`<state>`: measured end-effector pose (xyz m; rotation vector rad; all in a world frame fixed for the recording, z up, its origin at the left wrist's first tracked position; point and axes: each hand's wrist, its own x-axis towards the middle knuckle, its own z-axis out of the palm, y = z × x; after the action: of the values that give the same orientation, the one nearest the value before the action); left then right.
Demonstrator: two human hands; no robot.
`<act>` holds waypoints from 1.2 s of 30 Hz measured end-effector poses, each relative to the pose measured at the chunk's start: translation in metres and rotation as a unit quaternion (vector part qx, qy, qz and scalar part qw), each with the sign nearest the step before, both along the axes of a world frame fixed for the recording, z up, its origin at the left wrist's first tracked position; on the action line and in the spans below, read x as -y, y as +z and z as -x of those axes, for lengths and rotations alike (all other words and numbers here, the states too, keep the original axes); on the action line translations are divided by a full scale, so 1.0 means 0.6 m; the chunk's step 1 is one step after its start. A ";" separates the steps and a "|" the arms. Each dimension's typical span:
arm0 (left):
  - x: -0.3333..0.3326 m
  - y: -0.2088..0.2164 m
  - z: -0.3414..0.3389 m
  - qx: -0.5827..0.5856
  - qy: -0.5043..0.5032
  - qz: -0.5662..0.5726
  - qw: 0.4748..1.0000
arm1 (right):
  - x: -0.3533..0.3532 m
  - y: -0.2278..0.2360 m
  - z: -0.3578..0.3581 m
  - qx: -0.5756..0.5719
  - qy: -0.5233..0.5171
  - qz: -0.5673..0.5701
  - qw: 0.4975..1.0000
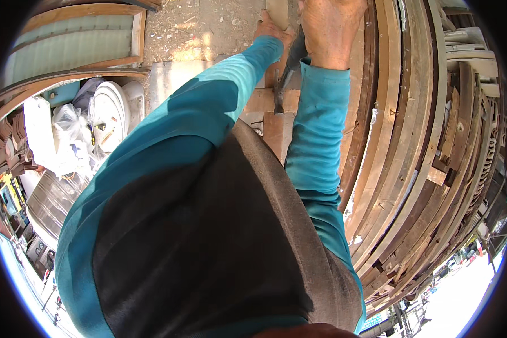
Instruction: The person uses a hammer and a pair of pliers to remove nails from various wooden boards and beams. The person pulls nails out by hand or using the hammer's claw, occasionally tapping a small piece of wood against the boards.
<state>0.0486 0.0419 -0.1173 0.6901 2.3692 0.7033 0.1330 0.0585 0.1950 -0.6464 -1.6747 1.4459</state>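
Observation:
At the top edge of the head view, my left hand (275, 29) grips a pale wooden board (277, 10), with fingers along its side. My right hand (332, 28) is just to the right, closed, its fingertips cut off by the frame's edge. What it holds is hidden. A dark bar-shaped tool (290, 70) slants down from beside my right wrist, ending in a blunt tip over wooden pieces (273, 100). Whether my right hand holds this tool does not show.
Long stacked timber planks (400, 141) rise along my right side. To the left lie a framed ribbed glass panel (76, 48), a white round lid (108, 112), plastic bags (70, 127) and a clear ribbed tub (53, 203). Wood chips litter the dusty floor (203, 25) ahead.

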 end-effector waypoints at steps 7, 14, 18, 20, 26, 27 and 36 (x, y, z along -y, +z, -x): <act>-0.012 -0.034 0.000 -0.089 -0.021 0.086 0.992 | 0.031 -0.025 -0.008 -0.044 -0.002 0.002 0.999; 0.020 0.116 -0.053 0.061 0.114 -0.009 0.992 | 0.039 0.030 -0.033 -0.020 -0.018 0.118 0.993; 0.009 0.087 -0.051 0.105 0.114 -0.020 0.988 | -0.004 -0.007 0.028 0.049 0.068 0.115 0.990; -0.024 0.052 -0.021 -0.082 -0.320 0.164 0.929 | -0.038 -0.046 -0.013 0.127 0.073 -0.237 0.960; -0.032 -0.009 -0.018 -0.113 -0.060 0.116 0.985 | 0.208 -0.001 -0.268 -0.122 0.010 -0.145 0.982; -0.032 0.047 -0.035 0.060 -0.013 0.043 0.997 | 0.206 0.014 -0.292 -0.110 0.030 -0.096 0.989; 0.262 0.253 -0.095 0.062 -0.315 0.000 0.947 | 0.254 0.003 -0.364 -0.196 0.023 -0.049 0.979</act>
<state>0.1055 -0.1154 0.0348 1.2782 1.8657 0.4433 0.3516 -0.0941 0.1969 -0.2463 -1.4447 1.4062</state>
